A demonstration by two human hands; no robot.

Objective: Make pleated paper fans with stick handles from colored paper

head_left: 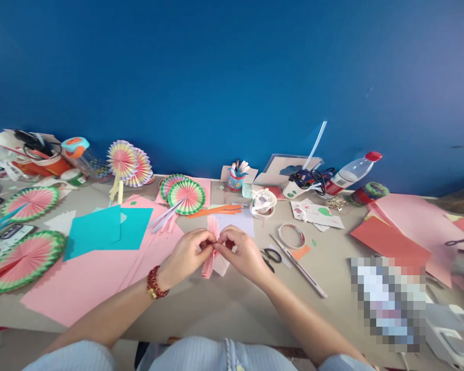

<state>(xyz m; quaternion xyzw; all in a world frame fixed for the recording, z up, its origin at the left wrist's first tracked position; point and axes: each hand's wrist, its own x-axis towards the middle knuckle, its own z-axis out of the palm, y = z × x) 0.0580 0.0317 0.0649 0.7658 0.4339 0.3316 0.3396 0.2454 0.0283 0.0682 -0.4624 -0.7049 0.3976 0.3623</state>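
Pleated pink paper (212, 225) stands out above and below my fingertips, in front of me at the table's middle. My left hand (189, 255), with a red bead bracelet (154, 283) at the wrist, pinches it from the left. From the other side, my right hand (245, 255) meets it with thumb and finger pressed together on the paper's middle. The fingers hide the exact spot being pinched. Black-handled scissors (272, 255) lie just right of my right hand, partly covered by it.
Pink sheets (88, 288) and teal paper (100, 234) lie left. A round paper fan (186, 197) sits behind my hands. To the right are a tape roll (292, 236), a pen-like cutter (301, 270), a tilted bottle (351, 172) and red paper (388, 242). A blue wall rises behind.
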